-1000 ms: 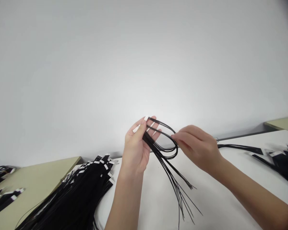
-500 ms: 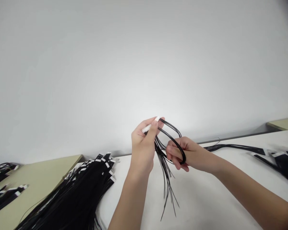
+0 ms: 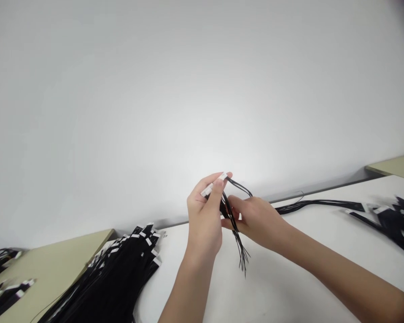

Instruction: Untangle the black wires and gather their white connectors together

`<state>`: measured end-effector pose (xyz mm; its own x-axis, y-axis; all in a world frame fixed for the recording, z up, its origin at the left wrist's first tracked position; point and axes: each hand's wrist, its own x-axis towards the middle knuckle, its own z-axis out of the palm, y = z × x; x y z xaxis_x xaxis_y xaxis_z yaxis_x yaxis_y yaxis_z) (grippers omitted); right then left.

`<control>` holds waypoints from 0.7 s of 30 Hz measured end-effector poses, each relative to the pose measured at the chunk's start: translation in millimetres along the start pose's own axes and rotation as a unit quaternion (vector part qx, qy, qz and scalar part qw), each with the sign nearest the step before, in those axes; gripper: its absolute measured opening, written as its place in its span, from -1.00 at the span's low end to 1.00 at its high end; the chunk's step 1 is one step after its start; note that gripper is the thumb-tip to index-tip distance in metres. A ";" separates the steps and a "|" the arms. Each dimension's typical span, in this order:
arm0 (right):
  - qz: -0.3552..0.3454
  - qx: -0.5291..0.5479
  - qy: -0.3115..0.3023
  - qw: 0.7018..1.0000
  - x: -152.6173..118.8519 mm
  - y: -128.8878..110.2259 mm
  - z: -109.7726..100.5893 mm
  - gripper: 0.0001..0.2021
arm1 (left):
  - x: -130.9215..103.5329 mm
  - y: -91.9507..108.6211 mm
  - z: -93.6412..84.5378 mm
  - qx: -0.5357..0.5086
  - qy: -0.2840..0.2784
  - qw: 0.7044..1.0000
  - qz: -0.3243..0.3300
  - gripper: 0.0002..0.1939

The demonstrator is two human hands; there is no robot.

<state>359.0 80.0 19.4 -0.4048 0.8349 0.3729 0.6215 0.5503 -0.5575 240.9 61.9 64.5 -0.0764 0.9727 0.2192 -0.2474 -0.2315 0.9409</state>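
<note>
My left hand [image 3: 205,211] pinches the white connectors [image 3: 214,184] of a black wire harness [image 3: 234,222] between thumb and fingers, above the white table. Close by on the right, my right hand [image 3: 252,217] is closed around the same black wires, its fingertips partly hidden behind them. A loop of wire runs from the upper connector down behind the right hand. Loose wire ends hang below both hands.
A big pile of black wire harnesses [image 3: 111,278] with white connectors lies at the left, beside a pale yellow board [image 3: 70,246]. More harnesses [image 3: 393,224] lie on the white table [image 3: 272,287] at the right. A grey-white wall [image 3: 202,89] rises behind.
My right hand has moved left, toward my left hand, and now grips the wires close to it. The wide wire loop has been gathered in, and the hanging ends are bunched closer.
</note>
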 end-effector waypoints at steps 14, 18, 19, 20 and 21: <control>-0.045 0.228 -0.055 0.971 -7.5 -1.8 -14.6 -0.77 | 4.2 5.1 -5.1 0.071 0.002 0.997 0.040 -0.70; -0.013 0.305 -0.103 0.947 -11.3 -2.0 -25.9 -0.70 | 7.1 5.8 -7.7 0.077 0.027 0.996 0.037 -0.68; -0.007 0.324 -0.113 0.939 -12.0 -2.0 -27.6 -0.72 | 7.8 5.9 -8.3 0.080 0.030 0.996 0.038 -0.68; 0.001 0.343 -0.122 0.931 -12.5 -1.9 -28.7 -0.75 | 8.5 5.9 -9.0 0.084 0.030 0.995 0.042 -0.68; 0.009 0.361 -0.130 0.923 -12.9 -1.6 -29.3 -0.79 | 9.2 5.8 -9.9 0.088 0.025 0.995 0.048 -0.69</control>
<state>382.9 68.1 37.3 -0.6035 0.7663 0.2204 0.0579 0.3178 -0.9464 229.2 69.4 69.4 -0.1409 0.9431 0.3012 -0.0636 -0.3122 0.9479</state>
